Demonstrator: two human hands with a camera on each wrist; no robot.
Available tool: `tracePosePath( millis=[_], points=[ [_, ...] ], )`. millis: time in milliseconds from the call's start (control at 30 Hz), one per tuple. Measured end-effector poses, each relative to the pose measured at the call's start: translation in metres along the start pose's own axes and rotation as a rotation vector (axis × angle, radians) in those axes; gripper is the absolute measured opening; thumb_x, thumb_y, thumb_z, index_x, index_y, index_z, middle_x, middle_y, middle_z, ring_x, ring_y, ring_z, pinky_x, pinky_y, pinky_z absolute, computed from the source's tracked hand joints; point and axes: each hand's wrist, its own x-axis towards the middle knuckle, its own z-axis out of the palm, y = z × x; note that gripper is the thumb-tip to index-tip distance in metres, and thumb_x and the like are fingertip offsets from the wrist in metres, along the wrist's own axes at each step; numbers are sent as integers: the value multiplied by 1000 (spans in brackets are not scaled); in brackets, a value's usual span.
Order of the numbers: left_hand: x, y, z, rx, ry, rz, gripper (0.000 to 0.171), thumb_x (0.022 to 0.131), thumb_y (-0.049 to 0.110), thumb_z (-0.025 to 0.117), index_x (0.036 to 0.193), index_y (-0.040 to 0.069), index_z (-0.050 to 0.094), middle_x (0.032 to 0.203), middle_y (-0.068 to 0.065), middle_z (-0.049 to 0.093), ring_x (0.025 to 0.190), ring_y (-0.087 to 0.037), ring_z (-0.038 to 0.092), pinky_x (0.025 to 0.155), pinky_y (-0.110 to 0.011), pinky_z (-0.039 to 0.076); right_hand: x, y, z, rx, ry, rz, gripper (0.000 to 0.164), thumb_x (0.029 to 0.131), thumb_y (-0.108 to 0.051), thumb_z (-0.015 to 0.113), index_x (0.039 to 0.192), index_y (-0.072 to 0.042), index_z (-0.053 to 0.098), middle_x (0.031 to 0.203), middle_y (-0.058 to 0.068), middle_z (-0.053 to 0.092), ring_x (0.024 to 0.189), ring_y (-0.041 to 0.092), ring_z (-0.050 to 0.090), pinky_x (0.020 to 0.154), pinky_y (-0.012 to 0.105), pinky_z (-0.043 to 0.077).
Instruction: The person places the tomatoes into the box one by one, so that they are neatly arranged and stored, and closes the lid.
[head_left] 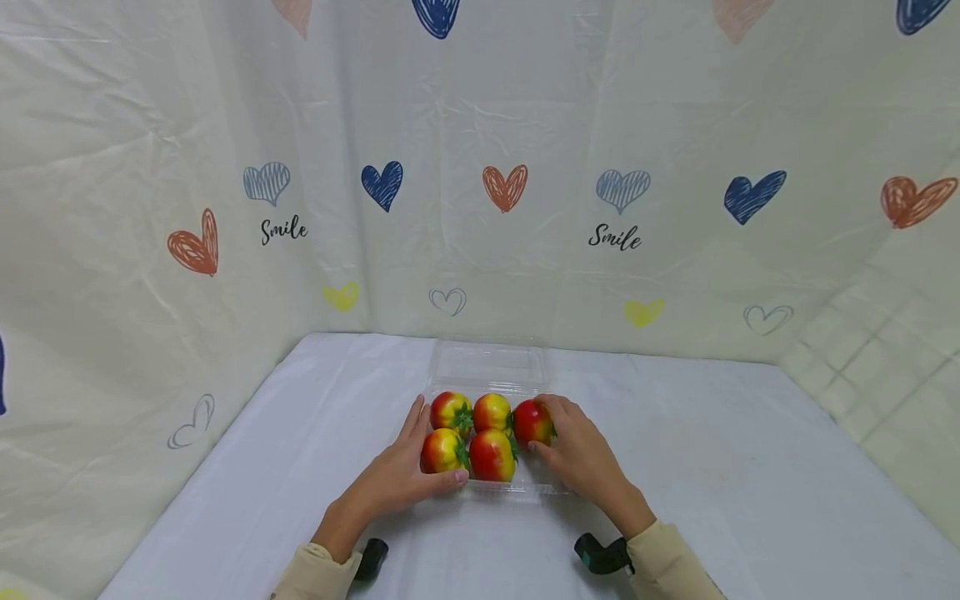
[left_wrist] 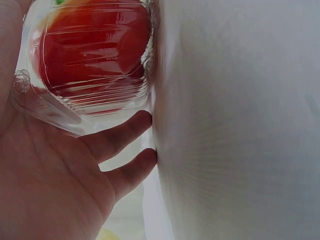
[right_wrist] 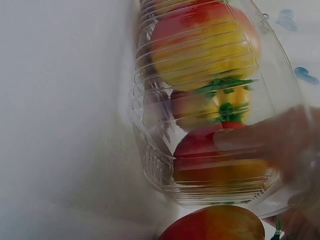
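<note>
A clear plastic clamshell box (head_left: 537,473) lies on the table with its lid (head_left: 491,364) raised at the back. Several red-and-yellow tomatoes with green leafy tops sit in it, such as the front middle tomato (head_left: 492,457). My left hand (head_left: 405,468) rests against the box's left side, fingers straight and spread, thumb along the front rim. My right hand (head_left: 583,450) grips a redder tomato (head_left: 532,421) at the back right of the box, thumb on its near side. The right wrist view shows another tomato (right_wrist: 215,226) just outside the box wall; the head view hides it.
White cloth (head_left: 720,467) covers the table. A hanging sheet with printed hearts (head_left: 505,187) closes off the back and sides. Dark wrist-worn devices (head_left: 602,553) stick out beside both sleeves, low over the table.
</note>
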Motion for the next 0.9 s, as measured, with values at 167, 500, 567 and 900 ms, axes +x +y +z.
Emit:
tracePosePath(
  millis=[167,500,567,900],
  points=[
    [0,0,0,1,1,0,127,84,71,77,174,13,9,181,-4,-1,158,-39,29,118,-66,37,0,1,-1,-14,-9,-14,66,88,-9,89,146,-3,59,147,22,58,133,42,58,109,59,51],
    [-1,0,0,6,-1,4,127,84,73,76,174,13,9,181,-4,-1,157,-40,30,118,-66,36,1,1,-3,-8,-24,-12,71,89,-11,88,152,-2,56,151,22,55,136,43,55,110,61,48],
    [-1,0,0,8,-2,2,127,84,73,76,174,13,9,181,-4,-1,157,-40,31,118,-66,37,1,1,-3,6,-24,-12,71,90,-11,87,153,-2,55,152,22,54,137,44,54,110,62,48],
    [0,-1,0,11,-1,5,127,84,74,75,174,12,10,181,-4,-1,158,-40,30,118,-67,36,2,3,-5,20,-5,-3,67,98,-19,79,156,-2,50,158,25,48,143,47,47,110,65,46]
  ],
)
